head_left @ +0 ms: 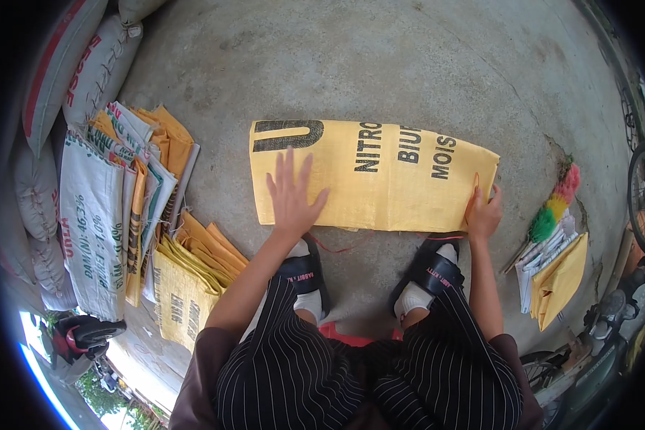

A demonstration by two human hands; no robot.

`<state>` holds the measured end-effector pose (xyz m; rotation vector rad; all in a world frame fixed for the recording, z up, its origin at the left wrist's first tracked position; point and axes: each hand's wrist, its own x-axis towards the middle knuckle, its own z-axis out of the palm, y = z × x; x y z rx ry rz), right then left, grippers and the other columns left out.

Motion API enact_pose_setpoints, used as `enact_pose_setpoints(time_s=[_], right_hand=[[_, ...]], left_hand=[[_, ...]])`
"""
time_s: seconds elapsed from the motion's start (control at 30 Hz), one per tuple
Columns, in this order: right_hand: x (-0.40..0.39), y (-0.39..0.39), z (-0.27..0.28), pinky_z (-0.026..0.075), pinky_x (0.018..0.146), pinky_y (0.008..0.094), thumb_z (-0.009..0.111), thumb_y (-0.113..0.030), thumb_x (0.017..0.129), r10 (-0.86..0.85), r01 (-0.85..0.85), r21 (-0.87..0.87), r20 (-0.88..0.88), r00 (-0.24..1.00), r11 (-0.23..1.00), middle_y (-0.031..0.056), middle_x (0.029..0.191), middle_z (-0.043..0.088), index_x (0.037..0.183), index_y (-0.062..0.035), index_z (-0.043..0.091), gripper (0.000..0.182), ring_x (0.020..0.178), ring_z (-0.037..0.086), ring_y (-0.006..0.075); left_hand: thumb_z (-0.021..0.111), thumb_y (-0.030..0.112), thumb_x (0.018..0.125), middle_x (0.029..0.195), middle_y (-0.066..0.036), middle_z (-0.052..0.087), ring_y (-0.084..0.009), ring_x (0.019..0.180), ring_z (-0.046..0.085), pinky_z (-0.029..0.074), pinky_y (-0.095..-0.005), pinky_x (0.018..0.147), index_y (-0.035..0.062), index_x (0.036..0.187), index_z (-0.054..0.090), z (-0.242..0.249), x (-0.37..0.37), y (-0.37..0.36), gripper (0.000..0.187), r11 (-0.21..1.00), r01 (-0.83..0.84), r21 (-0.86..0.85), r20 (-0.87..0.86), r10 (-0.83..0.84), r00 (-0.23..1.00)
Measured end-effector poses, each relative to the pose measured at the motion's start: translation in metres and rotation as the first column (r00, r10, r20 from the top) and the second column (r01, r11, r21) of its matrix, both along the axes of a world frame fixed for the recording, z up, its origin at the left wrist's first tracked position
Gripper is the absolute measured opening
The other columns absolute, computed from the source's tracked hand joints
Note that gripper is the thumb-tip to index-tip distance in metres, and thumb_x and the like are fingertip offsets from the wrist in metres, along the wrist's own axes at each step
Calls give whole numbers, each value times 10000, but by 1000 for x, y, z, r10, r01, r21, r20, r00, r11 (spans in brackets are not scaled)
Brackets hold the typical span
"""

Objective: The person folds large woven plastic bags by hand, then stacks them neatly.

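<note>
A yellow woven sack [337,179] with black printing lies folded flat on the concrete floor in front of my feet. My left hand [294,195] rests on its left part, just below the large letter U, palm down with the fingers spread. At the sack's lower right edge, my right hand [484,213] has its fingers curled around the corner. Red string trails from under the sack's lower edge near both sandals.
Folded white and yellow sacks [93,215] stand stacked at the left, with full tied sacks [104,68] behind. At the right lie a colourful duster [554,208] and more folded sacks [557,279]. A motorbike [613,322] and a bicycle wheel stand at the far right.
</note>
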<state>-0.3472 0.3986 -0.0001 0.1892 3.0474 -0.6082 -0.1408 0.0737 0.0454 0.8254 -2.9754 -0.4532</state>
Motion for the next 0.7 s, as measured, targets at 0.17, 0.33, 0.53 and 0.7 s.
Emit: enact_pose_setpoints(time_s=[0.17, 0.33, 0.53, 0.7], right_hand=[[-10, 7, -21, 478, 646, 456, 619, -360, 839, 35, -28, 128, -55, 998, 991, 161, 766, 627, 1120, -90, 537, 398, 716, 613, 371], [-19, 25, -27, 488, 659, 403, 671, -391, 792, 99, -80, 114, -173, 980, 990, 165, 797, 628, 1016, -45, 567, 426, 730, 611, 341], [-31, 29, -7, 494, 677, 327, 690, -340, 783, -59, 143, -240, 327, 943, 960, 120, 863, 651, 995, 38, 594, 444, 752, 630, 211], [-53, 17, 63, 499, 723, 291, 631, -161, 818, 255, 205, -596, 594, 763, 777, 112, 954, 654, 1090, 56, 581, 352, 822, 637, 173]], left_hand=[[599, 425, 789, 1503, -149, 163, -354, 1391, 118, 166, -655, 1011, 244, 1422, 311, -58, 3, -3, 719, 983, 184, 2, 108, -184, 977], [601, 395, 794, 1503, -151, 152, -342, 1389, 120, 179, -649, 1008, 194, 1417, 322, -51, -3, 3, 711, 976, 217, -12, 110, -214, 971], [553, 184, 796, 1150, -111, 517, -267, 1040, 502, 409, -405, 887, 3, 1237, 459, -24, -47, 68, 486, 875, 402, 269, -140, -378, 915], [549, 86, 754, 1039, -142, 544, -275, 915, 531, 445, -354, 782, -34, 1185, 479, -59, -53, 78, 452, 895, 429, 124, -233, -394, 889]])
